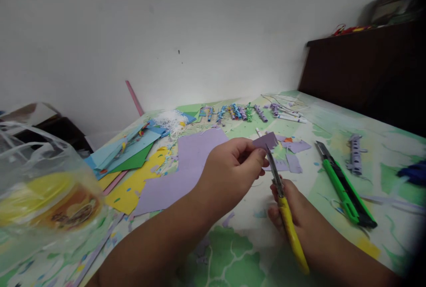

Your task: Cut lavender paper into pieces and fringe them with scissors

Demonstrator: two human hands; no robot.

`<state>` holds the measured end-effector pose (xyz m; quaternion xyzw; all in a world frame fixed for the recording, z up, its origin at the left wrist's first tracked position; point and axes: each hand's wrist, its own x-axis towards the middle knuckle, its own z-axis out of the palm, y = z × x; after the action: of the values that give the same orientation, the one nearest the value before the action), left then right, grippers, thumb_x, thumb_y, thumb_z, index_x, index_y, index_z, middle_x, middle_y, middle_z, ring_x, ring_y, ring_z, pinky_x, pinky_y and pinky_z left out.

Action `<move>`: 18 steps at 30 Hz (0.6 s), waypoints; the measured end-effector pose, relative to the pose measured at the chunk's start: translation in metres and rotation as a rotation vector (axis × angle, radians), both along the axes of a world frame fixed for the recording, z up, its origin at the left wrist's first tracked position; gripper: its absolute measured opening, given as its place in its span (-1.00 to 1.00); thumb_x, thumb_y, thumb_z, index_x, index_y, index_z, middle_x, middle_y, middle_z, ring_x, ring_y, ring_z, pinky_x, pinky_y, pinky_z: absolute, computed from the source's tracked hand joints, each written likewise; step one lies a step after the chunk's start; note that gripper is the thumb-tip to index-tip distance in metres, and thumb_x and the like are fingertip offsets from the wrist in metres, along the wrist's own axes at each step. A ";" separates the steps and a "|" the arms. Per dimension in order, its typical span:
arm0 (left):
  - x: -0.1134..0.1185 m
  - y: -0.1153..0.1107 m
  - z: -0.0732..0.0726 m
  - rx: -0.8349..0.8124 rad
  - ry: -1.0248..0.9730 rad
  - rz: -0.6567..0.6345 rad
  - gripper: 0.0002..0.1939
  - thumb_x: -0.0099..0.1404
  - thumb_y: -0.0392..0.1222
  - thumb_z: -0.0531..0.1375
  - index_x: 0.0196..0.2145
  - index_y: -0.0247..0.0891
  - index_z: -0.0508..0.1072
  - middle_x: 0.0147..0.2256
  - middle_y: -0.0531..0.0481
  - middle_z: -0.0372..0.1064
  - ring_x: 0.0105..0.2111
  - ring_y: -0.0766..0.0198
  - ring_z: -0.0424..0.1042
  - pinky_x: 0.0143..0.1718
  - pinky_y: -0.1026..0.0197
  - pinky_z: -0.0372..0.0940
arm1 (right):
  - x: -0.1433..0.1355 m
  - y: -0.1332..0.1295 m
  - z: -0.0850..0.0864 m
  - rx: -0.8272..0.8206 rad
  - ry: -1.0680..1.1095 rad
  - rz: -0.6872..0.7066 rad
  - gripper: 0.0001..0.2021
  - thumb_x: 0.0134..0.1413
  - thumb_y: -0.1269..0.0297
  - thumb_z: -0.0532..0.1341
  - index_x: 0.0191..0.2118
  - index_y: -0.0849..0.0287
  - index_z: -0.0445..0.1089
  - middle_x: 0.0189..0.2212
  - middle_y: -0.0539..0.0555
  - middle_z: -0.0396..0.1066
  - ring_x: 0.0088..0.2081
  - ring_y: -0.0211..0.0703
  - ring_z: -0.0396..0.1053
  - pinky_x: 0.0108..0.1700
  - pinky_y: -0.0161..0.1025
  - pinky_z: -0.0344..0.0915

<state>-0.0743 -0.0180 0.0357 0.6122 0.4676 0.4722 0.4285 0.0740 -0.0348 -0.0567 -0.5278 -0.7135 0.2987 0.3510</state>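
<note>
My left hand [233,167] pinches a small piece of purple paper [265,141] between thumb and fingers, near the middle of the view. My right hand [289,209] is closed around yellow-handled scissors [286,220], whose blades point up and away. The blade tips meet the lower right edge of the purple piece. Under and left of my left hand lie larger purple sheets [196,145]. Just beyond my hands are purple paper scraps [294,156]. A green box cutter [346,189] rests to the right of my right hand.
Rolled paper pieces [237,111] line the table's far side near white pens [289,118]. At left are blue sheets [124,145], a yellow sheet [133,189], white shredded strands [171,123] and a plastic bag [49,194] with a yellow-lidded tub. A purple roll [356,154] sits at right.
</note>
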 end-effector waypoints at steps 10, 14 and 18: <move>-0.003 0.002 -0.004 -0.023 0.000 -0.043 -0.87 0.17 -0.24 0.09 -0.48 -0.28 0.38 -0.57 0.10 0.34 -0.59 0.45 0.35 -0.51 0.38 0.32 | 0.001 0.001 0.007 0.040 -0.071 0.005 -0.77 -0.02 0.22 0.12 -0.20 0.11 0.18 -0.37 0.05 0.37 -0.36 -0.08 0.33 -0.33 -0.16 0.29; -0.002 0.001 -0.008 0.013 0.024 -0.095 -0.86 0.19 -0.21 0.08 -0.47 -0.29 0.38 -0.54 0.08 0.34 -0.55 0.46 0.36 -0.48 0.39 0.32 | 0.005 0.001 0.008 0.073 -0.076 0.004 -0.78 -0.01 0.21 0.12 -0.21 0.11 0.19 -0.37 0.03 0.38 -0.37 -0.10 0.33 -0.34 -0.18 0.29; -0.001 -0.001 -0.011 0.040 0.035 -0.089 -0.86 0.19 -0.20 0.08 -0.45 -0.29 0.37 -0.52 0.08 0.33 -0.54 0.45 0.37 -0.47 0.38 0.30 | 0.005 0.000 0.006 0.058 -0.059 0.020 -0.74 -0.02 0.19 0.12 -0.18 0.13 0.20 -0.32 0.06 0.40 -0.33 -0.08 0.35 -0.32 -0.17 0.30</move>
<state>-0.0750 -0.0191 0.0250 0.6489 0.4377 0.4513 0.4285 0.0793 -0.0345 -0.0502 -0.5190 -0.7370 0.2658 0.3418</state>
